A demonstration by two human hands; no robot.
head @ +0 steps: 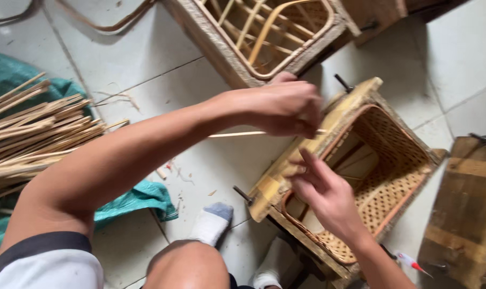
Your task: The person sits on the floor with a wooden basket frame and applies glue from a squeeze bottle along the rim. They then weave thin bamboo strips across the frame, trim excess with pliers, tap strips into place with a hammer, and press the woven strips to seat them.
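Head view: bamboo strip (235, 134) horizontal, left-right.

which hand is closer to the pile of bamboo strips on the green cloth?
Left. The left hand pinches a thin strip nearer the pile of bamboo strips; the right hand rests farther away on the woven basket.

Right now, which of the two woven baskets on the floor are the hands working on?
The nearer basket, clamped in the wooden frame. The left hand holds a thin strip at its rim; the right hand rests inside. The farther basket lies untouched.
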